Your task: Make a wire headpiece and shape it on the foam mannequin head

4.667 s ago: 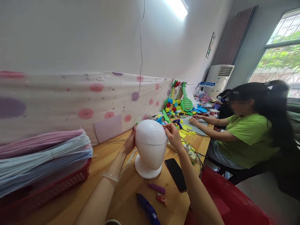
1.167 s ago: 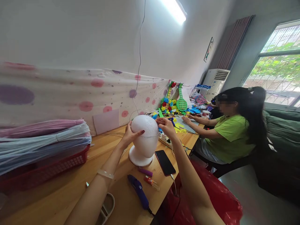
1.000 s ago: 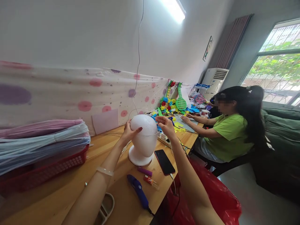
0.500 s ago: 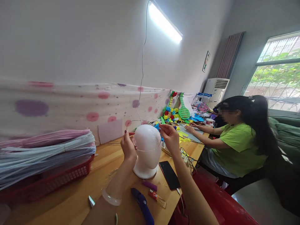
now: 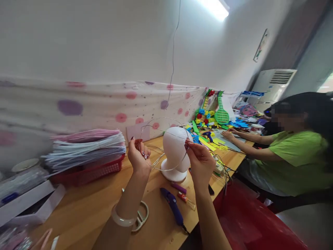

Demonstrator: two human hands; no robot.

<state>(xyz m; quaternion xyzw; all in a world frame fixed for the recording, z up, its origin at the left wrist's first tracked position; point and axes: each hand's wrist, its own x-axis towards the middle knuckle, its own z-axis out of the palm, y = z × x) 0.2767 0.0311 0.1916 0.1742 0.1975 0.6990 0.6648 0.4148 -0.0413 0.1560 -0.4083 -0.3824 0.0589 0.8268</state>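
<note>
A thin pale wire hoop (image 5: pixel 164 130) stretches between my two hands, in front of a white foam head (image 5: pixel 171 147) on the table. My left hand (image 5: pixel 139 154) pinches the hoop's left side, fingers curled inward. On the right, my right hand (image 5: pixel 201 161) pinches the wire between thumb and fingertips, just before the foam head's face. More thin wire strands hang near the foam head's base. Below the hands lie a dark blue glue gun (image 5: pixel 172 205), a purple stick (image 5: pixel 179 188) and a small tube with a red label (image 5: pixel 186 200). Pale-handled scissors (image 5: pixel 147 211) lie partly behind my left forearm.
A red basket (image 5: pixel 88 177) with bundled pipe cleaners (image 5: pixel 88 149) stands left, beside a white box (image 5: pixel 33 205). Colourful craft pieces (image 5: pixel 205 119) and cables (image 5: pixel 223 166) spread along the right. A co-worker in a lime shirt (image 5: pixel 291 163) sits there, hands on a grey board.
The hoop has come off from around the foam head and is now held in front and to its left. My view has turned left, showing the white box and more of the scissors.
</note>
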